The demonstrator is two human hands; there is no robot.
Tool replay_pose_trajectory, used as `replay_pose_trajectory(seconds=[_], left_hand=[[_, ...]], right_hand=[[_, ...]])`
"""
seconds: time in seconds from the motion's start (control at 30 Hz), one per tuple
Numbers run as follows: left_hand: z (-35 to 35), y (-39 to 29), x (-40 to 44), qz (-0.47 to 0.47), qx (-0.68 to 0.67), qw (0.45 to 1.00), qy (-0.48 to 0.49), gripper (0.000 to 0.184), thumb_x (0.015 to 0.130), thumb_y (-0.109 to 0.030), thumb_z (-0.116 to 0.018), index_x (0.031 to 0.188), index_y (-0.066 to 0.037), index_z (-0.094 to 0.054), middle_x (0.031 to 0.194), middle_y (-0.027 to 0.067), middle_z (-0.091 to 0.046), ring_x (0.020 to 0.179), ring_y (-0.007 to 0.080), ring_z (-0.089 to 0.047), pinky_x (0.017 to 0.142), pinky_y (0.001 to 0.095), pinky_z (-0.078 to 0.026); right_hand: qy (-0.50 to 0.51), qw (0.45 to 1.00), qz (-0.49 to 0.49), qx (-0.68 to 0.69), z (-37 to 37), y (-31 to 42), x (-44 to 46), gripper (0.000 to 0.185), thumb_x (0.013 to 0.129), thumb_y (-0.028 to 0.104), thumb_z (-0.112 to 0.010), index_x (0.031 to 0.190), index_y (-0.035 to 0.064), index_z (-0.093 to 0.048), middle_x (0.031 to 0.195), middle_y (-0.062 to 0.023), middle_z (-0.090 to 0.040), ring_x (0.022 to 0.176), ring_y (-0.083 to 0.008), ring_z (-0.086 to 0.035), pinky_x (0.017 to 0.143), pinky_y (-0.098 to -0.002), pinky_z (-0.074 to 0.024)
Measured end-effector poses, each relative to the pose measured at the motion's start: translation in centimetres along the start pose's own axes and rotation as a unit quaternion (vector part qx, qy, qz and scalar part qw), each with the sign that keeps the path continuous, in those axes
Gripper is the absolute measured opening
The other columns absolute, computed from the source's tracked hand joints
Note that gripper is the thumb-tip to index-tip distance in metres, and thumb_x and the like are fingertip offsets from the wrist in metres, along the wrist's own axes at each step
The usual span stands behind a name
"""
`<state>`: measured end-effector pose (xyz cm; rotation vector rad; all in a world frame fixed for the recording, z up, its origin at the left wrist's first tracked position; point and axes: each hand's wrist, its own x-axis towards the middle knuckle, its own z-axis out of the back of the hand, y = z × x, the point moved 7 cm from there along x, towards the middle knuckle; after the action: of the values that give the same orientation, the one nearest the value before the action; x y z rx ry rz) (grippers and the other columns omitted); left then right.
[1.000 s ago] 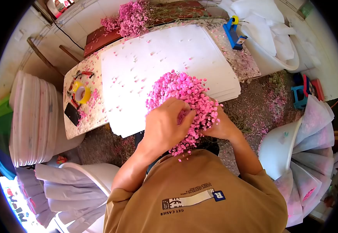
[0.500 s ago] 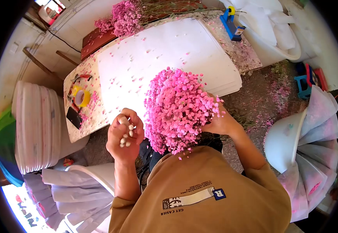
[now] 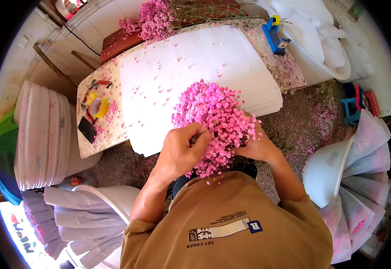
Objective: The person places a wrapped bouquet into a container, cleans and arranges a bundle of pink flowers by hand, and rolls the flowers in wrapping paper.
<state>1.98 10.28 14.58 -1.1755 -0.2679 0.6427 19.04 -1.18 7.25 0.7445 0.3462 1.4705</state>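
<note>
Flowers (image 3: 218,119), pink and densely bunched, fill the centre of the frame, grasped by my right hand (image 3: 258,145) at their right side. My left hand (image 3: 180,150) curls against their lower left; whether it pinches any, I cannot tell. White sheets (image 3: 164,76) lie at upper centre.

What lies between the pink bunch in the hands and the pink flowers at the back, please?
In the head view, white paper sheets lie between the held bunch and the back flowers, with small pink bits scattered over them.
</note>
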Motion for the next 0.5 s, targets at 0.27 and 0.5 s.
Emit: replay_pose_trajectory(seconds=[0.27,0.5], left_hand=[[0.7,0.4,-0.6,-0.035,0.136,0.989,-0.039,0.015,0.091,-0.014,-0.077,0.099,-0.002,-0.073,0.073,0.0094,-0.068,0.061,0.0101,-0.059,0.057,0.029,-0.048],[-0.1,-2.2,-0.6,-0.158,0.254,0.953,-0.046,0.017,0.084,-0.007,-0.077,0.1,-0.006,-0.074,0.09,0.013,-0.074,0.07,0.0274,-0.072,0.065,0.0344,-0.056]], right_hand=[[-0.007,0.999,0.002,-0.032,-0.2,-0.1,-0.3,0.121,0.057,0.031,-0.094,0.157,-0.0004,-0.032,0.158,-0.025,-0.039,0.142,-0.044,-0.043,0.116,-0.0522,-0.0379],[-0.007,0.999,0.021,-0.044,0.0,0.6,0.0,0.117,0.058,0.029,-0.093,0.154,-0.0021,-0.035,0.155,-0.0257,-0.043,0.14,-0.0449,-0.044,0.115,-0.0529,-0.0385]])
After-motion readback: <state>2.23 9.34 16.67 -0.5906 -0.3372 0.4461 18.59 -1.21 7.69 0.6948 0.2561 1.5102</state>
